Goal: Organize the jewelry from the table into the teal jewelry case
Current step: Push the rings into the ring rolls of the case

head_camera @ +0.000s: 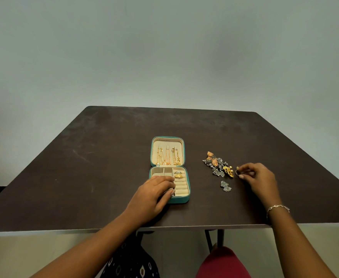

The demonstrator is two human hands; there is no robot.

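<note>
The teal jewelry case [181, 200] lies open in the middle of the dark table, its lid flat behind it. Three gold chains [167, 156] hang in the cream lid. A gold ring [178, 176] and a silver ring [178, 172] sit in the ring rolls. My left hand [154, 194] rests on the case's left half and covers its front compartments. To the right is a pile of gold and silver earrings [218, 164], with one silver earring [225, 186] apart in front of it. My right hand [258, 180] pinches a small gold ring [237, 171] just right of the pile.
The table [104, 167] is dark brown with a near edge just below my wrists. A grey wall stands behind it. My right wrist wears a thin chain bracelet [277, 208]. Table legs and my lap show under the front edge.
</note>
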